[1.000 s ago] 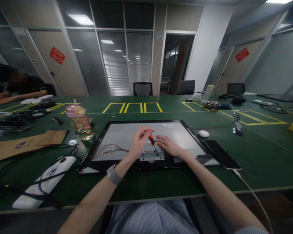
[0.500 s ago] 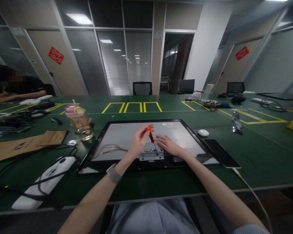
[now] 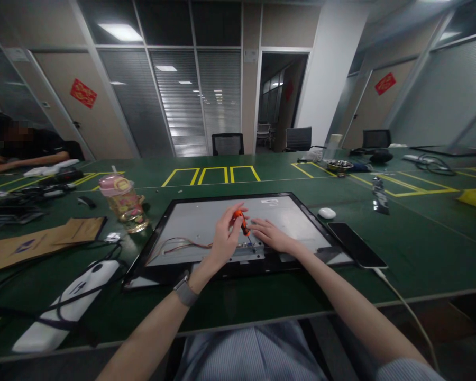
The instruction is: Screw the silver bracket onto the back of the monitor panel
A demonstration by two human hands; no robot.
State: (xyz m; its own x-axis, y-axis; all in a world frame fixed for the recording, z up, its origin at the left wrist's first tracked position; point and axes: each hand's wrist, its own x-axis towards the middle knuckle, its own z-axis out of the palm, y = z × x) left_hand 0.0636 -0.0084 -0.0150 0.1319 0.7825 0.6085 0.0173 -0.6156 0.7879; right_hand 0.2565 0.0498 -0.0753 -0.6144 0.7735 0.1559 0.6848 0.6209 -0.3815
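A black-framed monitor panel (image 3: 285, 211) lies face down on the green table in front of me. My left hand (image 3: 224, 238) is closed round a small orange-handled screwdriver (image 3: 241, 221), tip down on a metal bracket (image 3: 249, 251) near the panel's front edge. My right hand (image 3: 270, 235) lies flat, fingers stretched out, on the panel just right of the bracket. Thin coloured wires (image 3: 178, 244) run across the panel to the left of my left hand.
A pink-lidded bottle (image 3: 124, 203), brown cardboard (image 3: 35, 241) and a white device wrapped in black cable (image 3: 67, 301) lie to the left. A white mouse (image 3: 327, 212) and a phone on a cable (image 3: 356, 244) lie to the right. Another person (image 3: 19, 151) sits far left.
The view has shifted slightly left and down. My left hand has tilted the screwdriver a little; my right hand stays flat on the panel.
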